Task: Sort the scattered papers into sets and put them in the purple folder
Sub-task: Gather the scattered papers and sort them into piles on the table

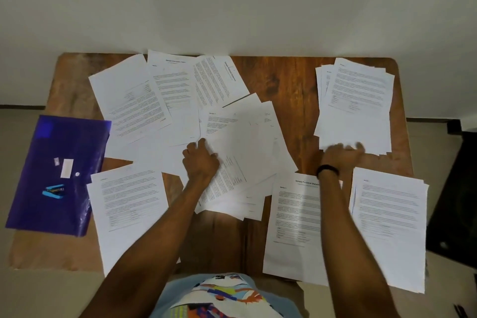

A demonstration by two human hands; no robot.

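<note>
- Closest to me, at 6 o'clock, is my patterned shirt; both bare forearms reach up from it over the wooden table.
- At the centre, my left hand is knuckles-up with its fingers curled. The thumb is against the corner of a loose sheet, which it seems to be pinching.
- That sheet tops the middle heap, an untidy overlap of printed pages fanned toward 5 o'clock.
- At 2 o'clock from the left hand, my right hand lies over the near edge of the far stack. It is blurred, so I cannot tell whether it grasps a page or only rests there.
- A black band circles the right wrist.
- At 4 o'clock a second stack sits under my right forearm's outer side, its near edge over the table's front.
- Just beside it, at 5 o'clock, lies a titled page, partly under the same forearm.
- At 7 o'clock a printed stack lies near the front edge, my left forearm crossing its corner.
- From 10 to 12 o'clock, scattered papers overlap at odd angles up to the far edge.
- At 9 o'clock the purple folder lies closed, overhanging the table's left side.
- On it rest a blue stapler and a small white box, apart from each other.
</note>
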